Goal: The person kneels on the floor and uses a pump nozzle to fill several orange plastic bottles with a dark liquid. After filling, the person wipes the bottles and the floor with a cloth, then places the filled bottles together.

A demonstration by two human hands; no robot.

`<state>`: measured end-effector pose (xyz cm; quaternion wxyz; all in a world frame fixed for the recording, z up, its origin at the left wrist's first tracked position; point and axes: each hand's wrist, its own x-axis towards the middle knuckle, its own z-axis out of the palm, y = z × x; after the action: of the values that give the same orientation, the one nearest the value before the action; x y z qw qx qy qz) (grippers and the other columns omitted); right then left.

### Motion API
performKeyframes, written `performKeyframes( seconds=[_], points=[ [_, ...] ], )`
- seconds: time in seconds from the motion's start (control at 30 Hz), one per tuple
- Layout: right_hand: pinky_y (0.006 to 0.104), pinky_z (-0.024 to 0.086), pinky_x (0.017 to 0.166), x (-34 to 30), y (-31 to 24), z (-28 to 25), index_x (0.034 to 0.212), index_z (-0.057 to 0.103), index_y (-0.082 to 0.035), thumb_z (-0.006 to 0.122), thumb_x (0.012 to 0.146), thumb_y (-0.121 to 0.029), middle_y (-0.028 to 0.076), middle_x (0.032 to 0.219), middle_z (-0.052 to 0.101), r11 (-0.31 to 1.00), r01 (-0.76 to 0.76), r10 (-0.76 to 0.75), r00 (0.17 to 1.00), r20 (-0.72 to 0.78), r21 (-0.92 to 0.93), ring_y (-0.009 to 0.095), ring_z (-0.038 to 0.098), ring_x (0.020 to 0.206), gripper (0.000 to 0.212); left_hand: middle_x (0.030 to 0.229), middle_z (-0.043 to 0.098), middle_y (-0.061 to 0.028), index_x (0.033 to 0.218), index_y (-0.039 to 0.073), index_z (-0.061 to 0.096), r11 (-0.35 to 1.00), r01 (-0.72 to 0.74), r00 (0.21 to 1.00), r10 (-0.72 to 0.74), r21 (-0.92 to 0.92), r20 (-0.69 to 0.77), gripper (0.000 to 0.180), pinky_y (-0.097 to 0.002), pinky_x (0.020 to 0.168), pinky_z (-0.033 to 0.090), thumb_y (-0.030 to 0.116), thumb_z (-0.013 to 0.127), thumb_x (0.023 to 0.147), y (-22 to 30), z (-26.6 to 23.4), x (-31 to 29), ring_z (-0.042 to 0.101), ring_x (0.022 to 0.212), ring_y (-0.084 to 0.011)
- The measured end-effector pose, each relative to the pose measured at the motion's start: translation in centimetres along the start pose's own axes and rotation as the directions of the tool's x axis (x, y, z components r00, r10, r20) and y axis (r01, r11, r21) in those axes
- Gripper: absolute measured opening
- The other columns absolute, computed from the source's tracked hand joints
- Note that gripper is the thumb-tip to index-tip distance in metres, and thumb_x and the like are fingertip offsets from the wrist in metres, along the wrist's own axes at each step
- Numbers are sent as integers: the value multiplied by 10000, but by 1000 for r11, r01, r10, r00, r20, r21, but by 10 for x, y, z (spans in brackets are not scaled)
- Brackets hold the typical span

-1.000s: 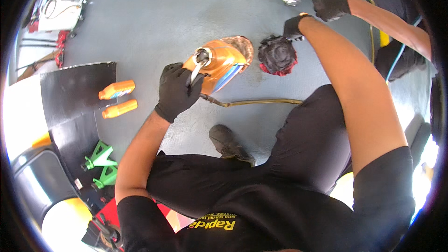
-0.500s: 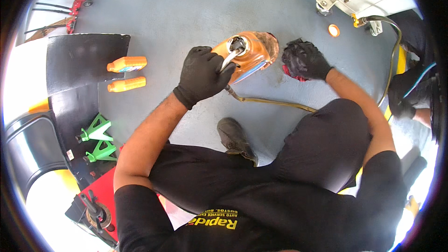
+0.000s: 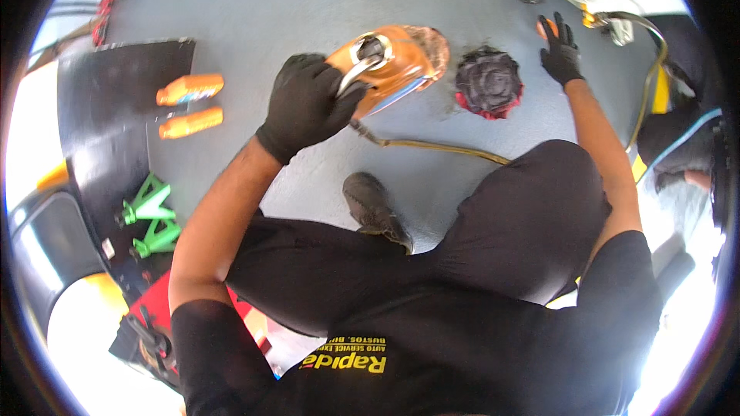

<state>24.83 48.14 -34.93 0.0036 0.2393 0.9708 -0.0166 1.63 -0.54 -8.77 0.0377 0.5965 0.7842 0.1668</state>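
My left hand (image 3: pixel 308 108), in a black glove, is closed around a curved silver metal tube (image 3: pixel 356 75). The tube meets the round opening of an orange container (image 3: pixel 397 54) on the floor; its far part is out of sight inside. My gloved right hand (image 3: pixel 563 54) stretches out at the far right, fingers spread over an orange ring-like cap (image 3: pixel 546 29) that they partly cover. Between the container and that hand lies a bunched dark cloth (image 3: pixel 489 77) with red at its edge. A hose (image 3: pixel 432 145) runs from below my left hand toward my knee.
Two orange bottles (image 3: pixel 190 89) lie at the left, beside a dark panel (image 3: pixel 108 85). Green stands (image 3: pixel 150 204) are below them. On the far right, another person's dark-clothed limbs (image 3: pixel 678 139) are near a hose with a yellow fitting (image 3: pixel 591 17).
My right hand has left the dark cloth and moved right and away to the orange cap, its fingers spreading. My left hand keeps its grip on the tube. The whole view has shifted slightly.
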Motion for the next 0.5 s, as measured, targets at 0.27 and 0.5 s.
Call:
performKeyframes(
  seconds=[0.27, 0.5],
  points=[
    [582, 524, 955, -17, -17, 37, 1422, 559, -165, 704, 892, -192, 222, 1224, 602, 975, 190, -178, 979, -104, 119, 446, 611, 1148, 551, 687, 613, -114, 777, 89, 663, 1000, 4, 998, -5, -23, -56, 279, -455, 785, 524, 290, 798, 916, -2, 5, -4, 642, 700, -346],
    [406, 572, 868, -18, -11, 13, 1416, 553, -82, 766, 949, -216, 114, 1166, 641, 559, -455, 112, 870, 481, 693, 237, 663, 1054, 531, 725, 613, -130, 821, 71, 652, 1000, 21, 998, -21, -3, -58, 288, -464, 683, 492, 303, 778, 936, -5, 1, -6, 615, 689, -351]
  ],
)
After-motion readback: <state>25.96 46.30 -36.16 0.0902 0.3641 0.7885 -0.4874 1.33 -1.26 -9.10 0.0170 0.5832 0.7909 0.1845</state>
